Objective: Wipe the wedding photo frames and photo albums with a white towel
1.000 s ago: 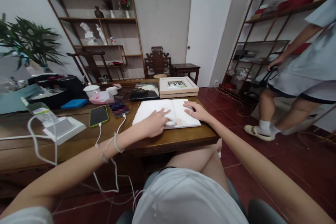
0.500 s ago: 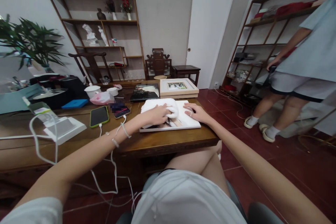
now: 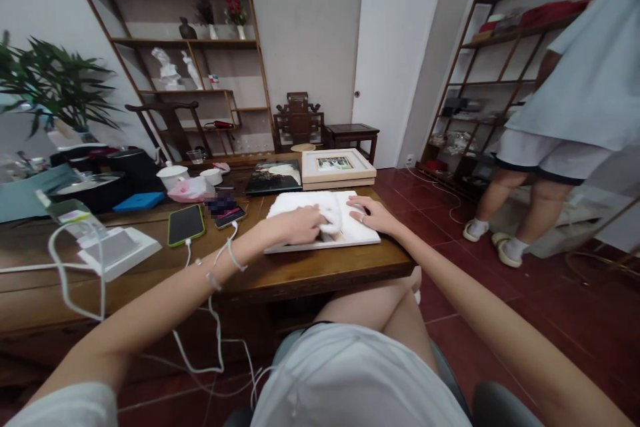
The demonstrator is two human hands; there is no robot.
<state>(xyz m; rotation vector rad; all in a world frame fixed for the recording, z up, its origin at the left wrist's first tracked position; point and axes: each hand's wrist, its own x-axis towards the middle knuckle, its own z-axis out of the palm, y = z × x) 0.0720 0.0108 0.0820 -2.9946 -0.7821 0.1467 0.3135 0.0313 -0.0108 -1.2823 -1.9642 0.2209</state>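
A thin white-edged picture panel [image 3: 367,235] lies flat near the front edge of the wooden table, with part of a photo print showing. Over its left and middle parts is a fluffy white towel [image 3: 295,201]. My left hand [image 3: 306,223] presses down on the panel with the towel bunched in its fingers; the fingertips are partly hidden in the cloth. On the panel's right side, my right hand [image 3: 374,215] lies with fingers spread, a ring on one of them, holding nothing.
Behind the panel are a dark picture [image 3: 274,177] and stacked light wood frames [image 3: 310,179]. To the left lie a green-cased phone [image 3: 186,225], a second phone [image 3: 231,215], white cables and a white stand [image 3: 120,253]. Another person [image 3: 560,107] stands at the right shelf.
My left hand has curled more over the towel, and the towel bunch has shifted and flattened. My right hand stays on the panel. The other person has turned toward the shelf.
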